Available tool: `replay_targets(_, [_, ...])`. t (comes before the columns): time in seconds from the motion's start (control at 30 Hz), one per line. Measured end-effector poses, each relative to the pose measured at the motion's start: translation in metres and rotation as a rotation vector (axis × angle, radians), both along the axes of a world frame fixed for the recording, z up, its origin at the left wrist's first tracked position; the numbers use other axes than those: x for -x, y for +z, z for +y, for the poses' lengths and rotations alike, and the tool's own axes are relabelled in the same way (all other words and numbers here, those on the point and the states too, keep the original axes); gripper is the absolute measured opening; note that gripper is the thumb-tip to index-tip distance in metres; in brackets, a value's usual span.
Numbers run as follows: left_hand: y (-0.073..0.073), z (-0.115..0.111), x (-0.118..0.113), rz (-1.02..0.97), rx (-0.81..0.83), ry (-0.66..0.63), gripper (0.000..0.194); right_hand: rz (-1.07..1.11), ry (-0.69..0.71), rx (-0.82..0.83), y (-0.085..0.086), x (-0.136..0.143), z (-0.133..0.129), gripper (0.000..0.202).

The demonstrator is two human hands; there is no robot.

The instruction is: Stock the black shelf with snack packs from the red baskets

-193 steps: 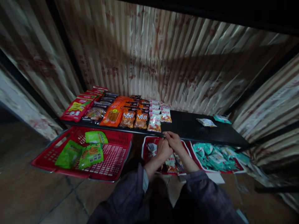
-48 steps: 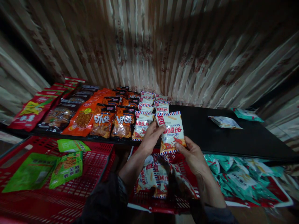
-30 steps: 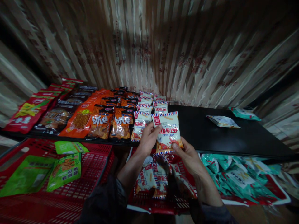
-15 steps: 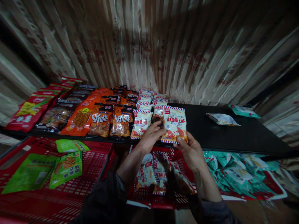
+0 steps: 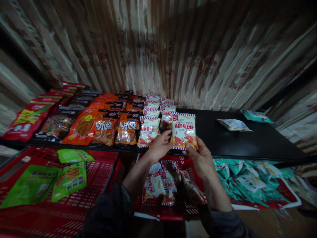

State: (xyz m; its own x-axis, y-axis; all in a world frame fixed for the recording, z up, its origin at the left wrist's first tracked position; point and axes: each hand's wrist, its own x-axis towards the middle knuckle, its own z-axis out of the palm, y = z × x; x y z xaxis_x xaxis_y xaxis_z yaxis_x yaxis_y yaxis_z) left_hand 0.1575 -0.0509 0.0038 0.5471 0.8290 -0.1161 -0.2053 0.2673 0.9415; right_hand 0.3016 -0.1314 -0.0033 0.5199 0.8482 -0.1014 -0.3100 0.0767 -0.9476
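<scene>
A white and orange snack bag with a striped top edge stands upright over the front of the black shelf. My right hand grips its lower right corner, thumb on the front and fingers behind. At the bag's lower left edge is my left hand, its thumb and fingers closed in against that side. Just left of this hand stands a matching snack bag at the front of a row. Another row of the same bags runs behind the held one, partly hidden by it.
The black shelf carries orange-black bags, orange bags, dark bags and red bags leftward. A white packet and teal packet lie rightward. Below are red baskets with green, white and teal bags.
The held bag has tilted slightly and come down a little at its lower edge, with both hands staying at it. The whole view has shifted slightly.
</scene>
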Motion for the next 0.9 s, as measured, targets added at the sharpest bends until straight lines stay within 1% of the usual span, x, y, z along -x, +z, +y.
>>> replay_targets(0.13, [0.0,0.0,-0.001,-0.006,-0.051,-0.037,0.058,0.009,0.029,-0.033,0.0,0.002,0.0,0.051])
replay_targets(0.3, [-0.001,0.0,0.0,-0.038,-0.074,-0.063,0.057,0.091,-0.04,-0.047,-0.001,0.005,-0.001,0.046])
replay_targets(0.4, [-0.004,0.001,0.0,-0.052,-0.09,-0.061,0.058,0.083,-0.035,-0.02,-0.003,0.004,-0.001,0.044])
replay_targets(0.53, [-0.004,0.002,-0.002,-0.014,-0.125,-0.046,0.059,-0.04,-0.022,-0.039,-0.006,0.001,-0.002,0.044])
replay_targets(0.67, [0.001,0.003,-0.007,0.032,-0.187,0.075,0.063,-0.159,-0.054,-0.054,-0.008,-0.001,-0.003,0.045])
replay_targets(0.77, [0.005,0.003,-0.008,0.065,-0.251,0.167,0.062,-0.25,-0.12,-0.041,-0.01,-0.004,-0.004,0.047])
replay_targets(0.83, [0.007,0.002,-0.006,0.052,-0.28,0.178,0.059,-0.382,-0.174,-0.047,-0.012,-0.007,-0.006,0.047])
replay_targets(0.9, [0.011,0.0,-0.004,0.001,-0.282,0.146,0.055,-0.607,-0.227,-0.079,-0.011,-0.008,-0.009,0.043])
